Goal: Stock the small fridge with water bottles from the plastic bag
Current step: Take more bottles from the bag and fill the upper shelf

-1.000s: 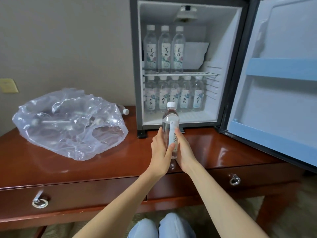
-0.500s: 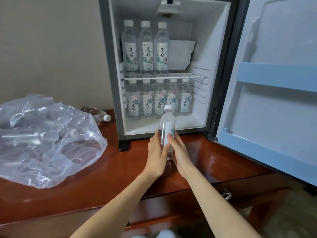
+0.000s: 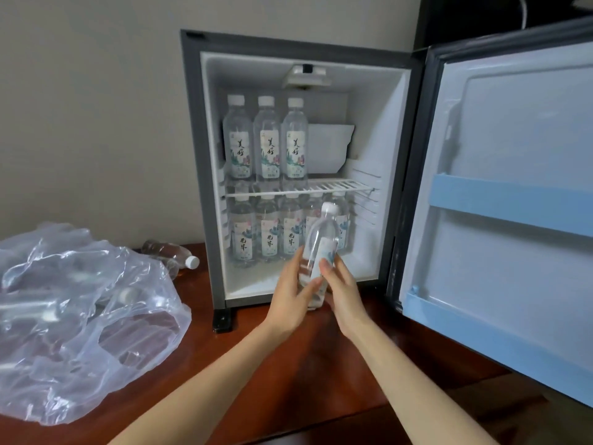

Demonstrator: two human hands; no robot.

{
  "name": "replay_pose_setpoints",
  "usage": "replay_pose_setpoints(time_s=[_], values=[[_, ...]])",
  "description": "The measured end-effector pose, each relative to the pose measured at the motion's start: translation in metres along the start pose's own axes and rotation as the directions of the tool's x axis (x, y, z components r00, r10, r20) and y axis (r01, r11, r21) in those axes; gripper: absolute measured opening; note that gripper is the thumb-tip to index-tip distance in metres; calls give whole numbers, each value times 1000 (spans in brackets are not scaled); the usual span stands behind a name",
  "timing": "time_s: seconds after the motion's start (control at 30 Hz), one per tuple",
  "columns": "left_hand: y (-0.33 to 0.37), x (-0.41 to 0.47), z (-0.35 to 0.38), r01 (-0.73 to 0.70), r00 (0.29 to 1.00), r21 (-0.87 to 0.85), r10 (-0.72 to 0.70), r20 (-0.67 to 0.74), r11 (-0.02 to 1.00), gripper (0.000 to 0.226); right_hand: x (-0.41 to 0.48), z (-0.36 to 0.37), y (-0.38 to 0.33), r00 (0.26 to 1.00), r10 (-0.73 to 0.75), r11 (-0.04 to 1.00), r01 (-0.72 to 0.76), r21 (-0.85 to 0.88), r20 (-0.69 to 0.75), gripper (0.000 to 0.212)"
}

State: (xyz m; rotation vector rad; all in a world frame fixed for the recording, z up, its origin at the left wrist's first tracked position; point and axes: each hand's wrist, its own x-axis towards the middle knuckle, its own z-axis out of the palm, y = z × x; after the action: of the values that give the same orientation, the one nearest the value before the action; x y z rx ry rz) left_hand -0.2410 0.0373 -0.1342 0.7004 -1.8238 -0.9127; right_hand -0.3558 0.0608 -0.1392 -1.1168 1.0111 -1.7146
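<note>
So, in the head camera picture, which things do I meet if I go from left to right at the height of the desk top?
plastic bag → loose bottle lying behind the bag → left hand → held bottle → right hand → open fridge door

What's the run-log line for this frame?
stage: loading | held: clear plastic water bottle, tilted, at fridge mouth | grip: left hand + right hand | small grey fridge: door open
</note>
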Motion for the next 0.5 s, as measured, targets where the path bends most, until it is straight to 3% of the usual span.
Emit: replay_pose_setpoints(time_s=[0.13,0.27,0.5], values=[[46,69,-19,-153,988,55,153,-1,987,64,55,8,-63,985,-173,978,174,-111,15,58],[77,124,-32,-199,980,34,199,-12,980,74,100,13,-110,947,-314,914,321,-248,70,61],[79,179,-33,-237,971,46,238,-32,970,80,145,7,-128,926,-362,867,378,-324,111,62]])
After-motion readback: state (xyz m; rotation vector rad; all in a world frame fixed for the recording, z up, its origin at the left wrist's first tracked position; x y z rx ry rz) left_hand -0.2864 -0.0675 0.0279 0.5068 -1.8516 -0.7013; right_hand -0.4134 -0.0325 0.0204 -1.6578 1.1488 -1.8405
